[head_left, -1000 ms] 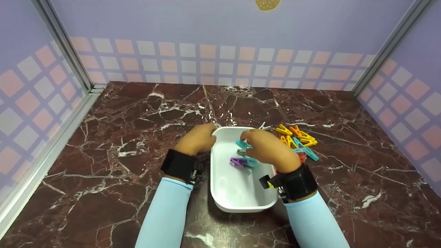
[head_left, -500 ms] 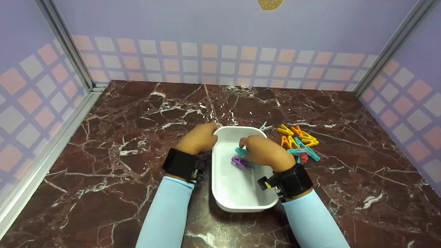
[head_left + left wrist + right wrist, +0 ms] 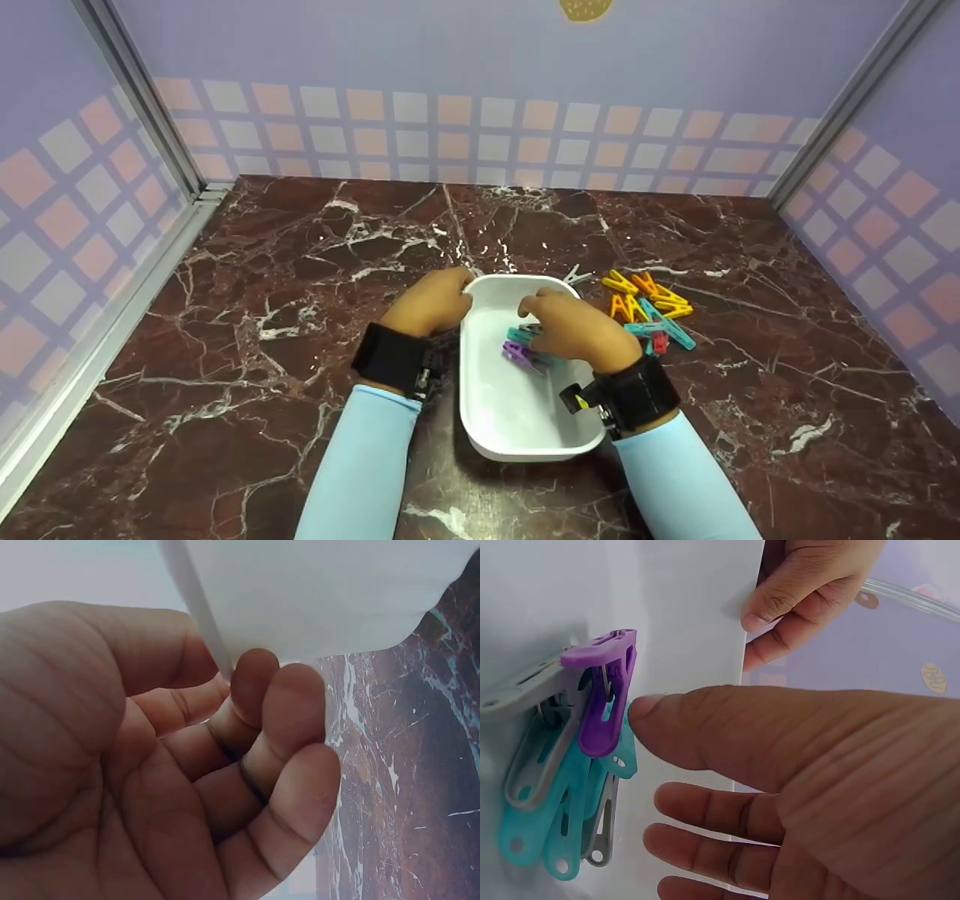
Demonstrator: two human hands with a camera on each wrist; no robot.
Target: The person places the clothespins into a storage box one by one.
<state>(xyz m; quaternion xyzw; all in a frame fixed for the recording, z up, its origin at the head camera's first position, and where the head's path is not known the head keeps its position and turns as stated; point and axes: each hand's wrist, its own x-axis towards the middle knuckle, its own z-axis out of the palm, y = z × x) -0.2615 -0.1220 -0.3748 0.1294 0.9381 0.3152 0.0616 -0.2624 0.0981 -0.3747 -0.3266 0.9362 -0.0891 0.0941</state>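
A white rectangular plastic tub (image 3: 510, 427) stands on the table. My left hand (image 3: 433, 301) grips its far left rim; in the left wrist view the thumb and curled fingers (image 3: 292, 709) pinch the tub's edge. Inside lies a small pile of clothespins: a purple clothespin (image 3: 604, 720) on top, with grey clothespins (image 3: 544, 742) and teal clothespins (image 3: 562, 829) under and beside it. My right hand (image 3: 581, 330) is inside the tub over the pile. Its thumb (image 3: 705, 727) is by the purple clothespin, fingers apart from it, nothing between them; whether the thumb touches it, I cannot tell.
Right of the tub lie loose yellow clothespins (image 3: 671, 309), orange ones, teal clothespins (image 3: 679, 334) and a red clothespin (image 3: 660, 343). A white clothespin (image 3: 576, 275) lies behind the tub's far right corner. Patterned panels (image 3: 480, 135) enclose the marbled table (image 3: 247, 420).
My right hand has shifted slightly left over the pile. A teal clothespin in the tub has moved nearer the purple one. My left hand keeps its place on the rim.
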